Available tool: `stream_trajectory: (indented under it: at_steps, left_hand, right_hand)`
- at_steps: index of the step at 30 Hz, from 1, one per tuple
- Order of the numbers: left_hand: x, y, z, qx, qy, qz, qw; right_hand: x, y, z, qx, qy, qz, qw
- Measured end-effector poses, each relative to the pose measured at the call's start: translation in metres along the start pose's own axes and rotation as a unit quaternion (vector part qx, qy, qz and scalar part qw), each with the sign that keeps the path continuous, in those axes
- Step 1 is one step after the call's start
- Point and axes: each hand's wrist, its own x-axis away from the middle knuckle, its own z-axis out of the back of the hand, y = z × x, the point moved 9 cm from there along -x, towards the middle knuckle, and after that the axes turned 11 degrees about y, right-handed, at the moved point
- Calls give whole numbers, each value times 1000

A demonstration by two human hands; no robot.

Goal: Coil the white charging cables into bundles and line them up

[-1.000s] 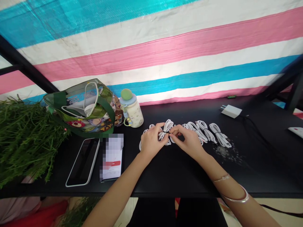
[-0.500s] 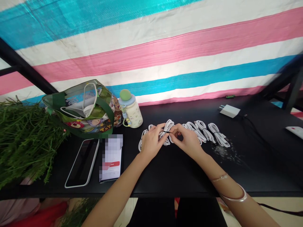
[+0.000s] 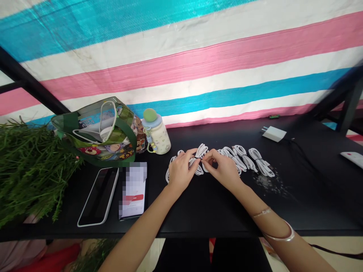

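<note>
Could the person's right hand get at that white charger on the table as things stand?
Probably yes. The right hand is fairly near the white charger, and only the low coiled white cables lie between them, which it could likely pass over.

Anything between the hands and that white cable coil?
Nothing visible. The left hand and right hand are both on the white cable coil, meeting at a thin dark tie. The other coils lie to its right, beside it, not between.
</note>
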Motion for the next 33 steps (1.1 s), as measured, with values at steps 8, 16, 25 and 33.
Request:
stream_trajectory:
  at_steps: [8, 16, 25, 33]
  left_hand:
    - [-1, -6, 3, 32, 12, 47, 998]
    - [-4, -17, 14, 57, 52, 91, 993]
    - [-2, 1, 11, 13, 56, -2, 998]
    - [-2, 3, 15, 25, 82, -21, 996]
  right_hand:
    - [0, 6, 1, 21, 1, -5, 1000]
    - [-3, 10, 3, -26, 13, -23, 999]
    - [-1, 4, -7, -170, -49, -80, 981]
    - [3, 12, -16, -219, -75, -137, 963]
